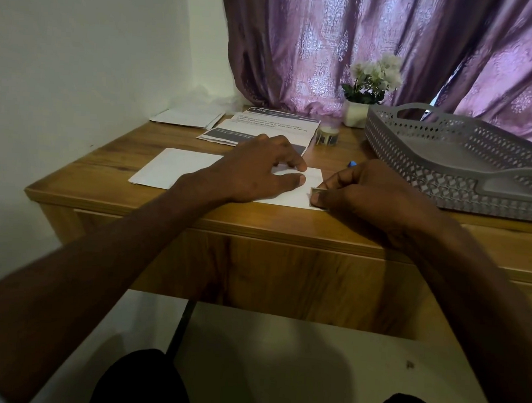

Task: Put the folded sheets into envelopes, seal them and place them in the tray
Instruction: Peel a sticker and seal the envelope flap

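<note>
Right hand (364, 188), fingers curled, pinches a small indistinct strip (316, 191) at envelope (174, 168) edge; left hand (260, 167) fingers spread flat, hiding its middle.

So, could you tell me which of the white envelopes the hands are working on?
The front envelope under both hands; the others lie untouched at the back corner near the wall.

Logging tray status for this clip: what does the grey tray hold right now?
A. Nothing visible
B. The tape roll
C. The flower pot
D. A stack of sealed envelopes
A: the tray shows only its bare grey floor, while the envelope being worked on lies on the desk under the hands, and the tape roll and flower pot stand outside it.
</note>
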